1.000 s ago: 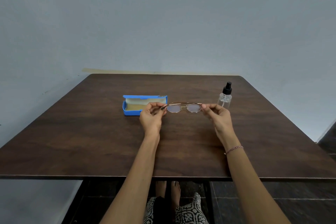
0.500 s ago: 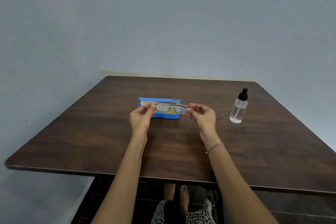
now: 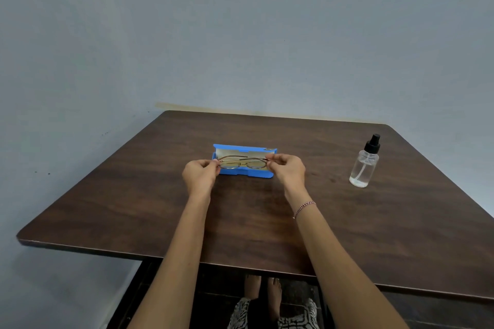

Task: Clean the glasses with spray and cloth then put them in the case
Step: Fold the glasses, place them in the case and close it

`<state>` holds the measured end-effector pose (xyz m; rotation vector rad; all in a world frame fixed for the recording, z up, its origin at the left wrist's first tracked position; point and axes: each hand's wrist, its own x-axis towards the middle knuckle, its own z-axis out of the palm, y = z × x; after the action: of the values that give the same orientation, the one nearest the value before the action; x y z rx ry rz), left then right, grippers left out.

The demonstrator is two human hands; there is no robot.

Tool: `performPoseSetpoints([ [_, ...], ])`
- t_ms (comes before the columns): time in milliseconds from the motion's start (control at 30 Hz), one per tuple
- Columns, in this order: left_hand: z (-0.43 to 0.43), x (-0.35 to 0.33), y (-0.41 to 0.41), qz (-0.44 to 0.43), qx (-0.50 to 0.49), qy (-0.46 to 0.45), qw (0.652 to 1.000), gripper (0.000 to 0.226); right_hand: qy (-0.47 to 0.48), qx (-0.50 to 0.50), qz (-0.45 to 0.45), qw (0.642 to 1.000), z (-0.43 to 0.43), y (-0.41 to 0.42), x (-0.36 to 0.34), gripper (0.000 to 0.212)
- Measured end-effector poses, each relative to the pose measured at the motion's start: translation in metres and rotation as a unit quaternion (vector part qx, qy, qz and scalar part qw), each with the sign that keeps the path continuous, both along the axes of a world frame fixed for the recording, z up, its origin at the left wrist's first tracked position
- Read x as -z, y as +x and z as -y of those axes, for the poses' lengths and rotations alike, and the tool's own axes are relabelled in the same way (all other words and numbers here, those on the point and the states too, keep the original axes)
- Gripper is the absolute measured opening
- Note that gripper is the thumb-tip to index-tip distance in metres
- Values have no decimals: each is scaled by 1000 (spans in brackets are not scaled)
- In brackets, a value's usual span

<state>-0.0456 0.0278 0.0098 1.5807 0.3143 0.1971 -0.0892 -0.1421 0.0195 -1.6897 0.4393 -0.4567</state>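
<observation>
1. Fingers (image 3: 210, 166) of the left hand (image 3: 199, 176) pinch the glasses (image 3: 230, 164) at their 9 o'clock end.
2. The glasses are over the open blue case (image 3: 244, 172).
3. The right hand (image 3: 288, 171) pinches their 3 o'clock end.
4. The spray bottle (image 3: 364, 165) stands at 3 o'clock, well apart.

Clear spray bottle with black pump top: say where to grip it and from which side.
Probably wrap the round body of the clear spray bottle, below the black pump top, coming level from the near side: it stands upright and alone on the dark wooden table.
</observation>
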Motion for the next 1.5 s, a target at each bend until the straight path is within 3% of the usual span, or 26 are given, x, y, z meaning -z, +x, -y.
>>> performPoseSetpoints([
  [133,-1,-8,4,12,0,141,990,14,-20,10,-4,1000,2,5,-2,19],
  [300,3,-14,10,30,16,226,973,18,-55,21,-3,998,5,11,2,19],
  [700,4,8,18,96,-36,375,921,16,-237,2,47,970,4,19,24,23],
  [1000,4,10,15,91,-8,411,907,16,-306,5,65,950,9,25,21,25],
  [1500,6,12,14,127,17,408,904,13,-395,-26,14,918,18,17,17,24],
])
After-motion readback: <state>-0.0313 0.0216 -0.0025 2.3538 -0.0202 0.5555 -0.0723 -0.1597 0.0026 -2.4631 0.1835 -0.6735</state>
